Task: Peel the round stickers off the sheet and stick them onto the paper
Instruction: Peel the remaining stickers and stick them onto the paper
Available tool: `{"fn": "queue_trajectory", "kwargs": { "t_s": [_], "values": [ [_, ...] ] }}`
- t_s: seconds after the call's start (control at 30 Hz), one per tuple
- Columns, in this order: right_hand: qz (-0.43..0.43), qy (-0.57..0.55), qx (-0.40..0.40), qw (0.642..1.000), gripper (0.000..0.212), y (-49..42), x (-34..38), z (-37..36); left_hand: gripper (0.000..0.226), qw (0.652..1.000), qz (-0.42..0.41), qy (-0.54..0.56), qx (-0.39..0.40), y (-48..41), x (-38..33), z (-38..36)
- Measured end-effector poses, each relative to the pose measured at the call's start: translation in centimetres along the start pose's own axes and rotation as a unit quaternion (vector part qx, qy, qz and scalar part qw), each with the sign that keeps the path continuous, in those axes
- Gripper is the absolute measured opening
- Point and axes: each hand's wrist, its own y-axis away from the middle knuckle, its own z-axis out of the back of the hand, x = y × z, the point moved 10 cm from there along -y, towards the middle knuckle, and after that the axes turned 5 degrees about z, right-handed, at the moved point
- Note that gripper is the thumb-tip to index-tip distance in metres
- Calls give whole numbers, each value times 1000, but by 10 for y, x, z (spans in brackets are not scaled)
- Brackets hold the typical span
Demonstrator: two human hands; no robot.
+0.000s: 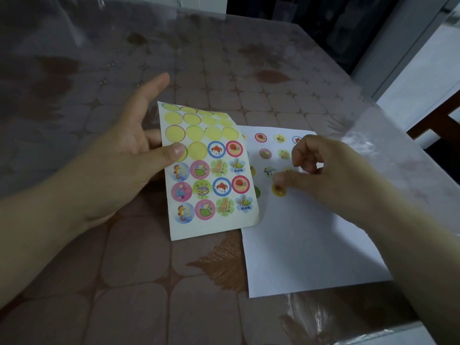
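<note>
My left hand [129,155] holds the sticker sheet [206,175] by its left edge, thumb on top, lifted above the table. The sheet's upper rows are bare yellow circles; its lower rows carry several round cartoon stickers. The white paper [306,245] lies flat to the right, partly under the sheet, with several stickers stuck in rows near its far end. My right hand [321,168] hovers over the paper, fingers curled, its thumb tip pressing beside a yellow round sticker [278,190] on the paper.
The table [124,282] has a brown tile-and-leaf patterned cover under clear plastic. Its right edge [403,150] runs diagonally close to the paper, with a white floor and a dark wooden piece [438,125] beyond.
</note>
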Motion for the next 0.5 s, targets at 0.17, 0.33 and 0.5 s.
{"fn": "queue_trajectory", "kwargs": {
  "t_s": [0.17, 0.33, 0.5],
  "values": [
    [89, -31, -33, 995, 27, -6, 47, 19, 78, 1000, 10, -5, 12, 2, -2, -5],
    [219, -30, -11, 975, 9, -12, 102, -8, 73, 1000, 18, -1, 10, 3, -4, -5],
    [176, -35, -59, 982, 20, -19, 75, -28, 75, 1000, 5, -8, 24, 4, -6, -5]
  ]
}}
